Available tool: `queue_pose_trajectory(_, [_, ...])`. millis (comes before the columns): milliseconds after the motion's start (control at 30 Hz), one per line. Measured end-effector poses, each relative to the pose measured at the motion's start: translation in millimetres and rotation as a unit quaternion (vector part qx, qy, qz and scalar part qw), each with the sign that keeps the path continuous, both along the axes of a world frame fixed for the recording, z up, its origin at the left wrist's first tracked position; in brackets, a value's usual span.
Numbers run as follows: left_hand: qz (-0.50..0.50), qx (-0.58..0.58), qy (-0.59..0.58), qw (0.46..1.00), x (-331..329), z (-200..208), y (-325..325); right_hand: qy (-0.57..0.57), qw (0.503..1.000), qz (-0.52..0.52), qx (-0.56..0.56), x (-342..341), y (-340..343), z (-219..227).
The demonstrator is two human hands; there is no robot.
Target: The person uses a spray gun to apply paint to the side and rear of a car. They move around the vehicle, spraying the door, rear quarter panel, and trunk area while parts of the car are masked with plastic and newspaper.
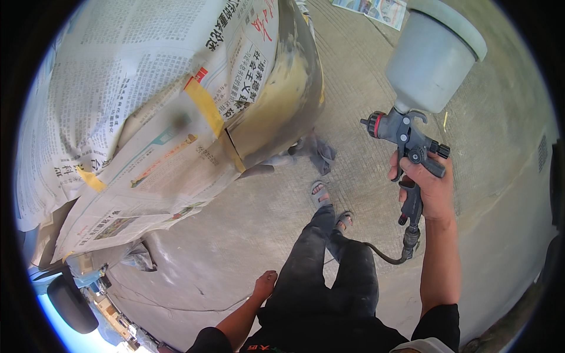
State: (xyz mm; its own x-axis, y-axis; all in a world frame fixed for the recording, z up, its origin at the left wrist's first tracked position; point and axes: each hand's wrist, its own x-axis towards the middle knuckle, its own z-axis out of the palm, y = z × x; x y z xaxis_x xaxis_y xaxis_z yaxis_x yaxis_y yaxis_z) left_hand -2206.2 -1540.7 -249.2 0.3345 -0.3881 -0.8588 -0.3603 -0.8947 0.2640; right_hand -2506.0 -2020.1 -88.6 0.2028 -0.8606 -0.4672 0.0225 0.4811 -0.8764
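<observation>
My right hand [434, 185] is wrapped round the grip of a dark spray gun [406, 134], raised at the right. On top of the gun sits a large whitish paint cup [432, 59], slightly tilted. An air hose [385, 257] joins the bottom of the grip and runs behind my leg. My left hand [266, 285] hangs low beside my thigh, fingers curled in, with nothing seen in it. To the left stands a curved car body panel [288, 88] with patchy yellowish and grey areas. Newspaper masking [165, 159] covers the surfaces around it, held by yellow tape [204, 106].
Crumpled grey cloth or sheeting [318, 154] lies on the concrete floor [365, 123] below the panel. Printed sheets [376, 10] lie at the far edge. A dark car mirror [72, 303] juts out at lower left. A thin line [194, 308] trails across the floor.
</observation>
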Motion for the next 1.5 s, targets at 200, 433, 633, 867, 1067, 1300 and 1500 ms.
queue_pose_trajectory(200, [0.033,0.000,-0.001,0.999,-29.4,1.7,-20.8,-0.122,0.983,0.122,-0.056,-11.1,-35.0,67.9])
queue_pose_trajectory(433, [0.112,-0.011,-0.028,0.993,-104.4,19.0,-32.4,0.029,0.974,0.096,-0.205,-8.4,-115.3,85.8])
queue_pose_trajectory(633, [0.152,-0.004,-0.045,0.987,-160.0,28.6,-40.1,-0.091,0.969,0.218,-0.076,-11.4,-104.8,98.6])
queue_pose_trajectory(867, [0.164,0.002,-0.040,0.986,-181.6,32.8,-52.6,0.023,0.959,0.248,-0.134,-4.7,-158.8,74.7])
queue_pose_trajectory(1067, [0.179,-0.011,-0.021,0.983,-184.5,39.2,-53.4,0.049,0.974,0.183,-0.123,2.3,-193.6,57.5])
queue_pose_trajectory(1300, [0.181,0.018,-0.008,0.983,-181.8,41.4,-60.9,-0.086,0.967,0.221,-0.096,-14.9,-175.8,55.3])
queue_pose_trajectory(1500, [0.161,0.035,-0.018,0.986,-180.1,46.7,-51.4,0.021,0.966,0.202,-0.162,30.4,-273.6,34.5])
